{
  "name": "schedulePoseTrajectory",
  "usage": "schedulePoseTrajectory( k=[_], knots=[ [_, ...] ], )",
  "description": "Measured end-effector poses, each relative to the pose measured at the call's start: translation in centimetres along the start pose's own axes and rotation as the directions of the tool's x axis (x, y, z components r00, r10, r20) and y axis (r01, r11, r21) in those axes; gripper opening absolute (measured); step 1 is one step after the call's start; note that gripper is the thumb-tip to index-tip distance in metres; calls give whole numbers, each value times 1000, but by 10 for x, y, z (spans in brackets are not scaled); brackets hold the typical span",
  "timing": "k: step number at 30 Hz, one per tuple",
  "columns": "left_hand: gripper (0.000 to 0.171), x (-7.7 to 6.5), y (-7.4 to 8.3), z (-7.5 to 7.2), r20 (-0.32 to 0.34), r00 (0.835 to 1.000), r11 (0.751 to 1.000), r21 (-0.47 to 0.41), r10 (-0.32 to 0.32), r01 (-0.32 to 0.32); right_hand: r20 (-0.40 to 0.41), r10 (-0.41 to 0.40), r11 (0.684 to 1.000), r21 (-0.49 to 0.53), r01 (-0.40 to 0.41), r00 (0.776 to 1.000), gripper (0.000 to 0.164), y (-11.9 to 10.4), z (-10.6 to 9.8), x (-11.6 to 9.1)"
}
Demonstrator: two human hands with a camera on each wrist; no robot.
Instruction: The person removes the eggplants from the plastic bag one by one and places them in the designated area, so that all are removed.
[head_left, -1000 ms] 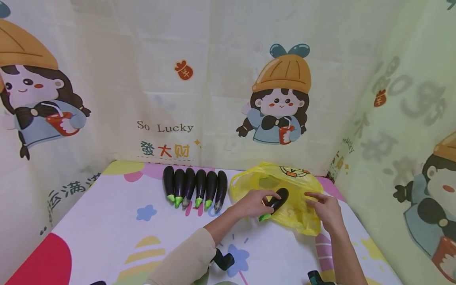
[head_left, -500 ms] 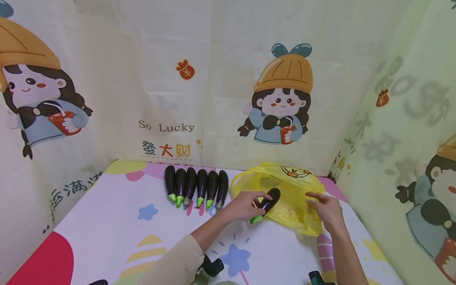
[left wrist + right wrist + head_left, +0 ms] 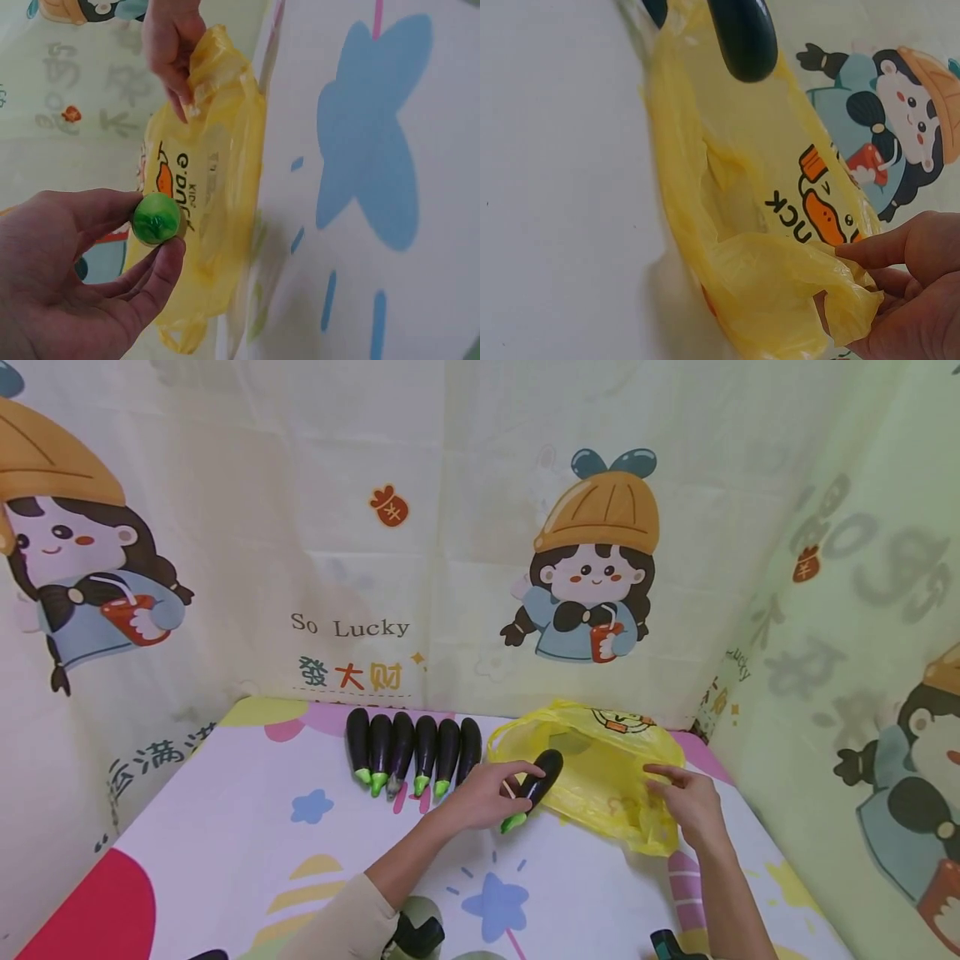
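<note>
My left hand (image 3: pixel 480 797) pinches a dark purple eggplant (image 3: pixel 542 781) between thumb and fingers, tilted with its green stem end toward me. In the left wrist view that stem end (image 3: pixel 156 219) faces the camera. The eggplant is at the left side of the mouth of a yellow plastic bag (image 3: pixel 600 777), between the bag and a row of several eggplants (image 3: pixel 401 752). Thumb and fingers of my right hand (image 3: pixel 690 806) hold the bag's right edge, and the right wrist view shows the crumpled plastic (image 3: pixel 847 300) between them.
A white tablecloth (image 3: pixel 592 902) with coloured prints covers the table. Behind it hangs a cream curtain (image 3: pixel 450 585) with cartoon figures, and another curtain (image 3: pixel 810 693) closes the right side. My left forearm reaches across the front.
My left hand has moved left with the eggplant, from in front of the bag's opening toward the row, now covering part of the row's right end. The right hand stays on the bag.
</note>
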State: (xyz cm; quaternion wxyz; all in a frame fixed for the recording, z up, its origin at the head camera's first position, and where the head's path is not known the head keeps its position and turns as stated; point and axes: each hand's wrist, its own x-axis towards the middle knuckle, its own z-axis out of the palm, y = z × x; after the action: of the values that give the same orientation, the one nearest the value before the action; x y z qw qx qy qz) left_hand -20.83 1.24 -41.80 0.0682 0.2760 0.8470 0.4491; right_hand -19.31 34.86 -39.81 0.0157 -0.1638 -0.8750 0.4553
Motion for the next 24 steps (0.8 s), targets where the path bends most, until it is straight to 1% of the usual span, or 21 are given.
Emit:
schedulePoseTrajectory(
  k=[9, 16, 19, 24],
  knots=[
    [44, -15, -10, -22, -41, 999, 1000, 10, -10, 10, -1, -8, 1000, -16, 8, 1000, 42, 1, 2, 1],
    [42, -22, -18, -38, -107, 994, 999, 10, 31, -30, -2, 9, 1000, -9, -9, 1000, 42, 1, 2, 2],
    [42, -24, -22, -43, -134, 991, 1000, 3, 28, -27, -7, 6, 1000, -10, -6, 1000, 42, 1, 2, 2],
    [42, -27, -26, -50, -161, 987, 1000, -11, 2, -4, -7, 3, 1000, -16, -3, 1000, 42, 2, 2, 2]
  ],
)
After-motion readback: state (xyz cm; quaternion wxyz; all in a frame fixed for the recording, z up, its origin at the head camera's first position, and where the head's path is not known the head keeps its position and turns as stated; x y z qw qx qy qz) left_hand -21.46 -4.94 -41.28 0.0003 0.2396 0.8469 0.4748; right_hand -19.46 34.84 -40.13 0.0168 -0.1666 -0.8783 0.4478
